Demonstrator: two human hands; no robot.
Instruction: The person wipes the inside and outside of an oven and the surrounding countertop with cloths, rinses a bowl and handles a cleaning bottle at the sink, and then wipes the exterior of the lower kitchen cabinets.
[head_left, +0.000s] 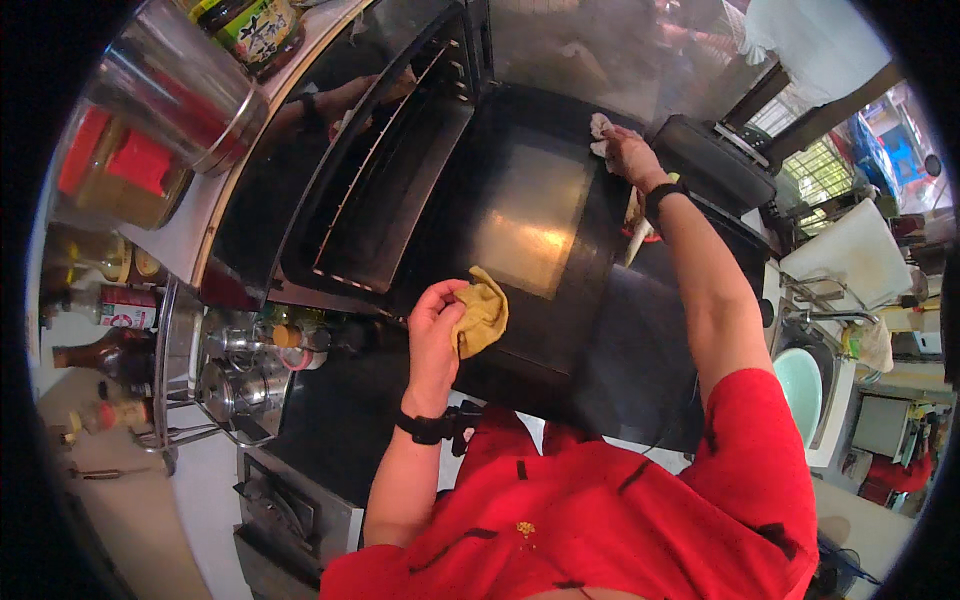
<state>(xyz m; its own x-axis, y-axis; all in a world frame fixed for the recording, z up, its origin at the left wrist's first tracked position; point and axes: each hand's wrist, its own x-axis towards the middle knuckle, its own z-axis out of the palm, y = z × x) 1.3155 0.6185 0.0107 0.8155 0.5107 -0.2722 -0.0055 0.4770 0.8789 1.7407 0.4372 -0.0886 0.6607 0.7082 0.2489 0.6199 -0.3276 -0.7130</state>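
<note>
My left hand (437, 326) pinches a folded yellow cloth (481, 315) above the near left corner of a dark door panel with a glass window (534, 217). At the panel's far right edge, my right hand (631, 156) grips a crumpled white tissue or cloth (600, 133). Left of the panel, a black oven (405, 180) shows an opening with metal rails along its edge. Its inside is dark, and much of it cannot be made out.
A metal canister (176, 82) and a lidded jar (124, 169) stand on a white shelf at upper left. Below are bottles and a steel pot (232, 388). At right are a black case-like appliance (712, 161), a white cutting board (851, 251), a faucet (840, 316) and a pale green basin (797, 394).
</note>
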